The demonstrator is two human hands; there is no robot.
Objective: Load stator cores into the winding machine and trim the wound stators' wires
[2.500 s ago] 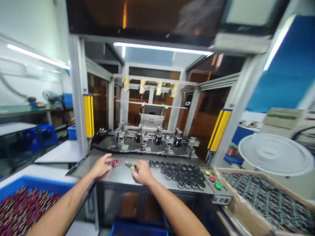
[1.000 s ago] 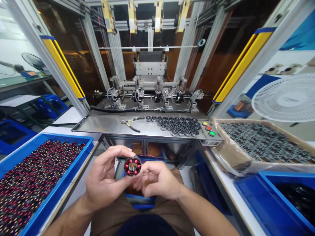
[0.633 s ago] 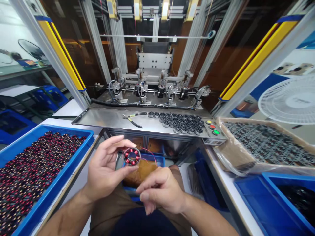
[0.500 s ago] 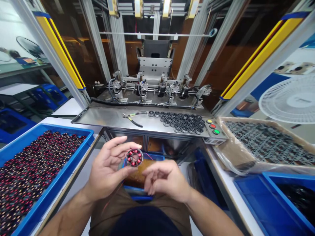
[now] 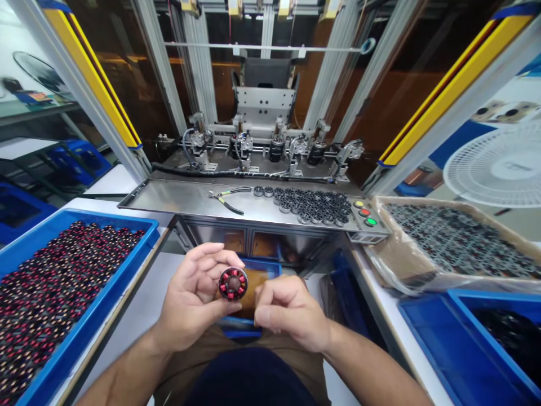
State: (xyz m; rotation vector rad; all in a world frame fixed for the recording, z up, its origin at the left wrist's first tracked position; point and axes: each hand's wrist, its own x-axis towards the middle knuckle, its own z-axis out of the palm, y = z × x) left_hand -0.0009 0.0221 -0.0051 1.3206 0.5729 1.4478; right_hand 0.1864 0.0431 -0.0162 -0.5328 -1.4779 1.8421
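Note:
My left hand (image 5: 190, 296) is closed on a small round motor stator (image 5: 230, 293), wound with red wire. Thumb and fingers pinch its rim, and its open face is turned up toward me. My right hand (image 5: 291, 310) is just right of the stator, apart from it. Its thumb and index finger are pressed together and the other fingers curl in; whatever they may hold is too small to make out. Beneath both hands is a blue bin (image 5: 274, 267) with a brown surface inside, partly hidden by them.
On the metal ledge (image 5: 169, 198) lie cutting pliers (image 5: 228, 202) and many dark stator cores (image 5: 313, 204). A winding machine (image 5: 266, 101) stands behind. Left, a blue tray (image 5: 153, 225) holds red-wound stators. Right are a carton of grey parts (image 5: 456, 242), push buttons (image 5: 364, 212) and a white fan (image 5: 499, 169).
The stator has tilted to face me more and sits slightly lower in view. My right hand's fingers have closed into a pinch, and the loose red wire seen before no longer shows.

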